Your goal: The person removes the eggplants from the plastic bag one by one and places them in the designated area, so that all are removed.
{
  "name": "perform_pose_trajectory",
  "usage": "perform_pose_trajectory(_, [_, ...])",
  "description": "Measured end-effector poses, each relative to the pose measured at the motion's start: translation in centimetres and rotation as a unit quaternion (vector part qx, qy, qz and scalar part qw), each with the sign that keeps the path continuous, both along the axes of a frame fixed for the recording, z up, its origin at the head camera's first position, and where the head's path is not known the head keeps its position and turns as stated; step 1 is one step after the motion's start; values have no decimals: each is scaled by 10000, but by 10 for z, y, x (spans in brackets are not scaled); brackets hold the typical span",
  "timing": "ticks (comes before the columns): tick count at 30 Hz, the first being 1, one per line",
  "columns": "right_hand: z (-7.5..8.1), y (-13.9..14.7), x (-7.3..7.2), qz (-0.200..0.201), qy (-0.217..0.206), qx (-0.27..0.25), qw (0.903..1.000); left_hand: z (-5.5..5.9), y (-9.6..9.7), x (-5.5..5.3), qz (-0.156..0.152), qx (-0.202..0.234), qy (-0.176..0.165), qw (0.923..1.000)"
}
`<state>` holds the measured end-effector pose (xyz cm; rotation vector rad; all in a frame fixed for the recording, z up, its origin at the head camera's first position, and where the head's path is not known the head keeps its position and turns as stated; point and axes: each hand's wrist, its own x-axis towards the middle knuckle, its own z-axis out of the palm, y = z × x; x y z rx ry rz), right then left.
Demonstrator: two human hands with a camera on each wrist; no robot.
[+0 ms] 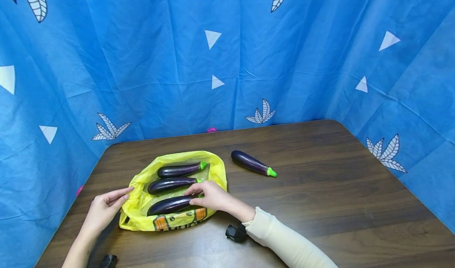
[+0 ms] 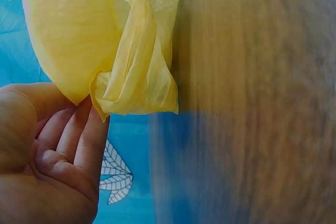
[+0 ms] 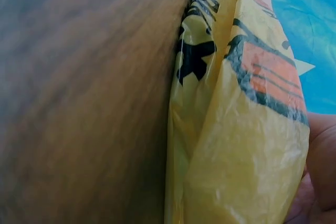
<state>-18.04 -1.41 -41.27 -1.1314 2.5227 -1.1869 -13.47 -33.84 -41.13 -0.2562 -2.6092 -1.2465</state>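
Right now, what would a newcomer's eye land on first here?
Probably the bright yellow bag on the left part of the table, wide open with three dark eggplants lying inside. A fourth eggplant lies alone to the bag's right. Next come the hands: the left hand pinches the bag's edge, and the right hand is at the nearest eggplant's stem end.

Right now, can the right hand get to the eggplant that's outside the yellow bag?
Probably yes. The loose eggplant lies uncovered on the table, beside the yellow bag. But the right hand is in the bag's opening, at another eggplant, so it would likely have to lift out first.
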Motion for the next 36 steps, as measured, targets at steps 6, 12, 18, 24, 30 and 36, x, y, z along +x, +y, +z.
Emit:
perform_pose_trajectory(6, [2, 2, -1, -20, 62, -109, 9999, -1, 0, 1, -17, 58, 21, 10000])
perform_pose_trajectory(12, [5, 3, -1, -25, 47, -241, 9997, -1, 0, 1, -26, 72, 68, 9999])
perform_pose_trajectory(18, [6, 4, -1, -58, 93, -382, 9992, -1, 0, 1, 43, -3, 28, 10000])
perform_pose_trajectory(24, [9, 5, 0, -150, 46, -504, 9986, -1, 1, 1, 35, -26, 53, 10000])
perform_pose_trajectory(30, [13, 5, 1, -429, -209, -647, 9968, 0, 2, 2, 33, -29, 114, 9999])
perform_pose_trajectory(36, [14, 5, 2, -663, -186, -757, 9947, 0, 3, 2, 33, -30, 115, 9999])
